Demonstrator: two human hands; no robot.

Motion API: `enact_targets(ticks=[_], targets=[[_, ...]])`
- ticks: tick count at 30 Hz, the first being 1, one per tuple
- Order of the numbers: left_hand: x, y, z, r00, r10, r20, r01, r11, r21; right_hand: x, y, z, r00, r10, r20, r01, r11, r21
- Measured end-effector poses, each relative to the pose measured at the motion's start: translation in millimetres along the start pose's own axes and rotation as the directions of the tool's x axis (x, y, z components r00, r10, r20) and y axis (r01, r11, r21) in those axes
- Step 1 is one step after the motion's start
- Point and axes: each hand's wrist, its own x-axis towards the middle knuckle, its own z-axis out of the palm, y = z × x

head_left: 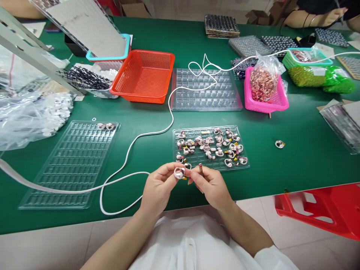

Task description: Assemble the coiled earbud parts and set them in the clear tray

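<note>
In front of my body, my left hand (158, 187) pinches a small white ring-shaped electronic part (179, 173) between thumb and fingers. My right hand (212, 184) is closed beside it, its fingertips meeting the part's right side. A thin brownish stick-like tool (200, 170) pokes up from the fingers of my right hand; its kind is unclear. Just beyond both hands lies a clear plastic tray (244, 155) with many similar ring-shaped parts, some with yellow tabs. One more loose part (279, 144) lies on the table to the right.
At left, a clear tray (70, 161) has two parts in its far corner. A white cable (135, 140) winds across the green table (261, 168). Farther back are an orange basket (144, 77), another clear tray (206, 92) and a pink basket (267, 107). A co-worker's hand (333, 17) shows at far right.
</note>
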Motion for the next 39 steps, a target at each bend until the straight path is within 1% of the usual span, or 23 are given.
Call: enact_targets(ticks=[2,4,7,9,12,14,16,21,25,27,30,34,37,39], targets=[[-1,0,-1.1,0.999,0.033,0.013,-0.033,0.999,0.036,3,3,0,0.997,0.037,0.063,-0.042,0.996,0.074],[-2,0,-1.8,0.997,0.064,0.033,-0.066,0.996,0.067,7,5,1,0.985,0.077,0.157,-0.106,0.976,0.19],[-3,0,-2.5,0.995,0.087,0.058,-0.092,0.991,0.101,12,5,3,0.956,0.119,0.268,-0.215,0.907,0.363],[-3,-1,-2.8,0.992,0.105,0.072,-0.112,0.988,0.109,14,2,4,0.94,0.153,0.306,-0.282,0.853,0.439],[-3,-1,-2.9,0.987,0.125,0.098,-0.135,0.985,0.109,15,-3,5,0.918,0.207,0.338,-0.36,0.792,0.493],[-3,-1,-2.4,0.987,0.118,0.111,-0.13,0.986,0.107,14,-6,6,0.912,0.228,0.341,-0.382,0.775,0.503],[-4,-1,-1.6,0.988,0.115,0.099,-0.125,0.987,0.103,13,-6,6,0.911,0.237,0.337,-0.387,0.774,0.502],[-4,-2,-0.7,0.991,0.125,0.044,-0.129,0.986,0.105,11,-3,5,0.93,0.21,0.303,-0.338,0.814,0.473],[-4,-4,-0.8,0.99,0.143,0.011,-0.143,0.98,0.139,9,-2,3,0.941,0.186,0.282,-0.302,0.838,0.455],[-5,-5,0.1,0.987,0.161,-0.014,-0.156,0.975,0.157,6,-2,3,0.96,0.158,0.232,-0.246,0.872,0.423],[-6,-6,3.2,0.982,0.184,-0.041,-0.175,0.97,0.168,1,-4,8,0.991,0.092,0.102,-0.121,0.935,0.334],[-8,-8,7.5,0.975,0.217,-0.041,-0.207,0.962,0.177,-4,-2,16,0.999,-0.008,-0.037,0.017,0.971,0.238],[-10,-9,8.1,0.956,0.294,-0.015,-0.286,0.938,0.195,-6,1,20,0.996,-0.043,-0.076,0.059,0.972,0.229],[-11,-10,6.7,0.936,0.352,0.025,-0.349,0.913,0.21,-7,2,21,0.996,-0.041,-0.078,0.06,0.967,0.247]])
